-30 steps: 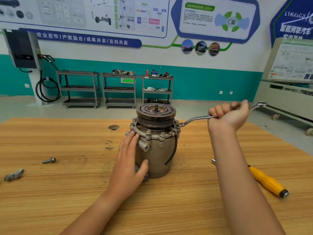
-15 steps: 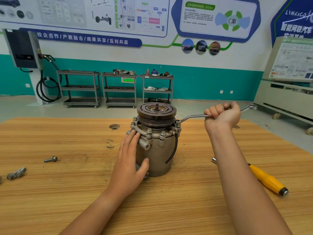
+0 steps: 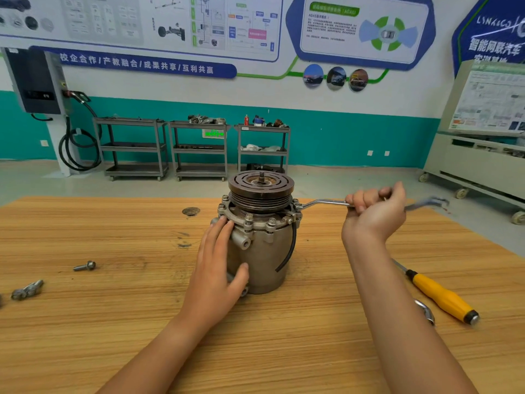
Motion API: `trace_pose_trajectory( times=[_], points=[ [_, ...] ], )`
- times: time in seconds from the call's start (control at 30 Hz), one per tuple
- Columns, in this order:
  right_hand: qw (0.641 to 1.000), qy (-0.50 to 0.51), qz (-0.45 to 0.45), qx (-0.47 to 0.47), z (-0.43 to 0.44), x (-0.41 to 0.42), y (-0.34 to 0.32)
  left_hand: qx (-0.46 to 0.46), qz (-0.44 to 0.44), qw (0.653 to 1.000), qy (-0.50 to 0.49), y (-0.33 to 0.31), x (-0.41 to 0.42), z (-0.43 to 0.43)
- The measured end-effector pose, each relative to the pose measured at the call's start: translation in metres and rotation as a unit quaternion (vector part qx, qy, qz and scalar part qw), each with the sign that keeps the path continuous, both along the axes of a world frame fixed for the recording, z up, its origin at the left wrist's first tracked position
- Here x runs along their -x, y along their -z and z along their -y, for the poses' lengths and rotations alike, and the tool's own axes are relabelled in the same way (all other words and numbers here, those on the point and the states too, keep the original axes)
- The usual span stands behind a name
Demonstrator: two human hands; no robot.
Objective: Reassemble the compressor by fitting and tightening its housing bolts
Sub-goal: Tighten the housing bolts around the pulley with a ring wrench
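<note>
On a wooden workbench (image 3: 113,322), a compressor (image 3: 264,251) stands upright at centre, pulley uppermost. A person's left hand (image 3: 218,268) presses flat against its housing, fingers straight. The right hand (image 3: 375,211) grips a wrench (image 3: 324,202) set on a flange bolt (image 3: 297,207). A loose bolt (image 3: 85,265) lies left, a yellow-handled screwdriver (image 3: 443,297) right. Behind, a banner (image 3: 136,64) reads "校企合作/产教融合/成果共享/互利共赢", a poster (image 3: 335,9) "ADAS" and a blue panel (image 3: 494,27) "LYNK&CO".

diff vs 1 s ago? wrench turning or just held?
The right hand, gripping the wrench, swung its handle toward the person, pivoting at the right flange edge of the compressor. Nothing was taken up or let go. The left hand stays flat on the compressor; the loose bolt and screwdriver are unmoved.
</note>
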State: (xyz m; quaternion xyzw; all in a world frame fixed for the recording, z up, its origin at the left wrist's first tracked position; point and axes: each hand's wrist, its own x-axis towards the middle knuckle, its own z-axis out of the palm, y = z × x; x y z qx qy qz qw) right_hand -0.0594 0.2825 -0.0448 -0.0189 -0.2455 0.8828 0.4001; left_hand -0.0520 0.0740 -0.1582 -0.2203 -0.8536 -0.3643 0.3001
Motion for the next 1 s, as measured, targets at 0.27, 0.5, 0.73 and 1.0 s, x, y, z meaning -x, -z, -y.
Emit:
trace_pose_trajectory(
  times=[0.27, 0.5, 0.73, 1.0],
  points=[
    [0.964, 0.113, -0.079, -0.225, 0.046, -0.034, 0.039, 0.001, 0.01, 1.0, -0.004, -0.001, -0.001, 0.0],
    [0.781, 0.258, -0.1, -0.56, 0.099, -0.031, 0.059, -0.014, 0.008, 1.0, 0.015, -0.001, 0.0, -0.001],
    [0.695, 0.375, -0.086, -0.607, 0.127, -0.012, 0.046, -0.036, 0.052, 0.998, 0.029, -0.008, 0.002, -0.004],
    [0.863, 0.107, -0.323, -0.373, 0.081, -0.073, -0.005, -0.011, -0.003, 1.0, -0.005, -0.003, -0.001, -0.002]
  ],
)
